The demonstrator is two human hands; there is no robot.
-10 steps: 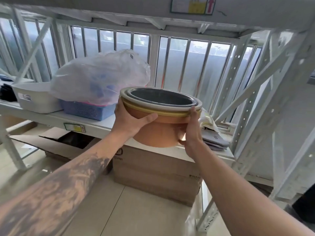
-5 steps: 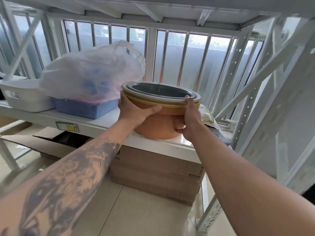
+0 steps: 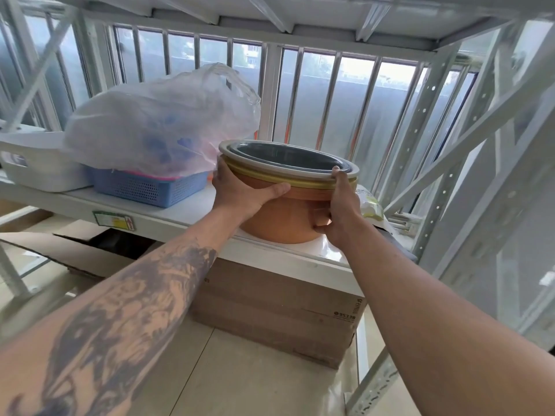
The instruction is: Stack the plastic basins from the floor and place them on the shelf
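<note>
Head view: both hands grasp one nested stack.
Left hand [image 3: 240, 195]: clasps the stack's left side, thumb under the rim.
Right hand [image 3: 341, 213]: grips the right side.
Stacked basins [image 3: 282, 214]: base resting on the white shelf [image 3: 168, 211].
Neighbours: blue basket [image 3: 144, 189], plastic bag [image 3: 162, 127] to the left.

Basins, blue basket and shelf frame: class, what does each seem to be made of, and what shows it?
Basins: likely plastic, matte orange outside, with smooth moulded rims nested in yellow, white and grey. Blue basket: plastic, by its moulded grid of holes. Shelf frame: probably painted metal, white, with punched holes along the uprights.
</note>
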